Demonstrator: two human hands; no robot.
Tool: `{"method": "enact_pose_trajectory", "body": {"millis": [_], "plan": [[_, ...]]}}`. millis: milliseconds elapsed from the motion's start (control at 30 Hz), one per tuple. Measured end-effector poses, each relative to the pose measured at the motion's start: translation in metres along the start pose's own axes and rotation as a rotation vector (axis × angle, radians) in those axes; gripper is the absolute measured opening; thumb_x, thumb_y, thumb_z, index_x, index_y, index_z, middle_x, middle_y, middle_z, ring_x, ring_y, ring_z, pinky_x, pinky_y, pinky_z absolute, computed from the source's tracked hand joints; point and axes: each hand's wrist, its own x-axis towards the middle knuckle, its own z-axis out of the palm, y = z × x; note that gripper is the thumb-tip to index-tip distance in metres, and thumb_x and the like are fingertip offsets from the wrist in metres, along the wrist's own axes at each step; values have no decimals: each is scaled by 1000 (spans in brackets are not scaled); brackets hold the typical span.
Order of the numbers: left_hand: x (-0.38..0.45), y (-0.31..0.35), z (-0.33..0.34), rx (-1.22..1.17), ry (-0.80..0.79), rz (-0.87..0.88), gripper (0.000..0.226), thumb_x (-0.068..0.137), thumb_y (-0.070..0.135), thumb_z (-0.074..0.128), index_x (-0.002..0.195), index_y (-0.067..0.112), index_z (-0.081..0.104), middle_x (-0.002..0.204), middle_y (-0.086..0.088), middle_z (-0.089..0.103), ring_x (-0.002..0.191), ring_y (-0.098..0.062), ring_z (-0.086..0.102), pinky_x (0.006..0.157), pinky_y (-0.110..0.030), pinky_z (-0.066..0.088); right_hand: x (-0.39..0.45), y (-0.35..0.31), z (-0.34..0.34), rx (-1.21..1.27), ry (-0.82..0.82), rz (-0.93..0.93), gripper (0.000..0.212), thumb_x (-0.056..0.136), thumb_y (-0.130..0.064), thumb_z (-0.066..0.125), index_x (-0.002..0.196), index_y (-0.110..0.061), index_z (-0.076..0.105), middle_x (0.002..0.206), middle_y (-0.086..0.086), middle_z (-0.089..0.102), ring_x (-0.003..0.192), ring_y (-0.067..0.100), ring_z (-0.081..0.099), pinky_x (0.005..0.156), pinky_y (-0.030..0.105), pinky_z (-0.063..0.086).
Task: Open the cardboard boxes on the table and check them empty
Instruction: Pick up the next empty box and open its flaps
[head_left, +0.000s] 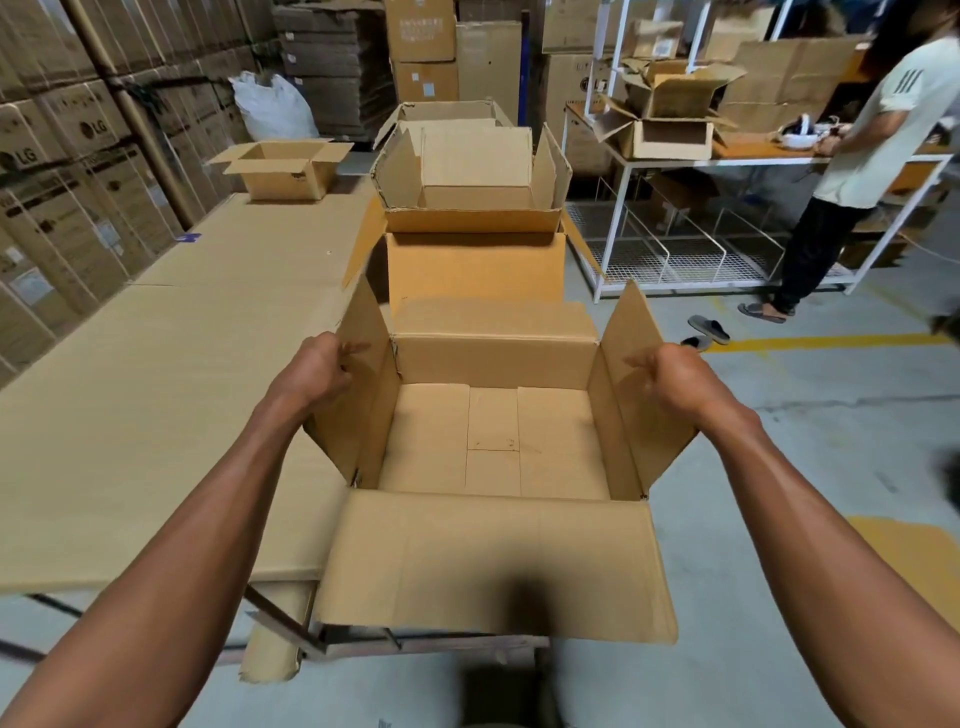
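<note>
Cardboard box (493, 436) opened at the near end of the surface (156, 364), bare inside.
Head view: side flaps pinched upright, left hand (317, 371) and right hand (670, 376) each grasping one; box between both grips, equally near, long axis running across, hand to hand.

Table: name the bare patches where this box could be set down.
The table is bare left of the held box, as far back as the small open box. Its right edge is crowded: open boxes stand in a row behind the held one.
</note>
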Motion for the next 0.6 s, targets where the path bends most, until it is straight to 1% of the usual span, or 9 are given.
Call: {"method": "enact_pose_trajectory", "body": {"millis": [100,200,400,467,533,600], "plan": [[-20,14,5,-31,-30,34,59,90,-10,51,142,17,57,150,-14,51,133,-35,52,102,-35,48,-34,24,-6,5,56,45,60,82,7,54,134,-22,64,140,9,60,128,33,56,106,47,48],[-35,35,17,-65,-66,92,62,89,-10,50,143,18,56,150,-12,50,135,-33,50,105,-41,49,-69,47,-12,15,88,103,60,81,10,56,134,-18,65,136,13,63,123,35,59,100,45,51],[-54,91,43,-104,-78,165,60,91,-10,50,142,21,57,150,-12,50,132,-33,52,100,-41,51,-111,110,-30,78,153,152,62,77,11,57,130,-19,68,134,6,65,125,28,60,105,44,49],[-59,114,52,-94,-87,189,61,90,-11,50,142,20,57,152,-13,49,134,-33,50,101,-40,50,-120,134,-37,91,175,158,62,77,13,57,130,-17,68,135,6,64,126,27,59,105,43,49],[-62,142,61,-94,-89,200,63,89,-11,50,143,20,56,153,-11,46,137,-31,47,103,-38,47,-129,160,-46,80,187,182,62,77,13,56,131,-17,67,134,10,65,123,30,61,101,41,51],[-65,176,73,-109,-98,202,64,89,-11,50,144,21,55,154,-10,45,139,-30,45,104,-37,45,-138,190,-58,59,191,219,61,79,13,54,132,-17,67,130,14,66,115,34,63,93,36,51]]}}
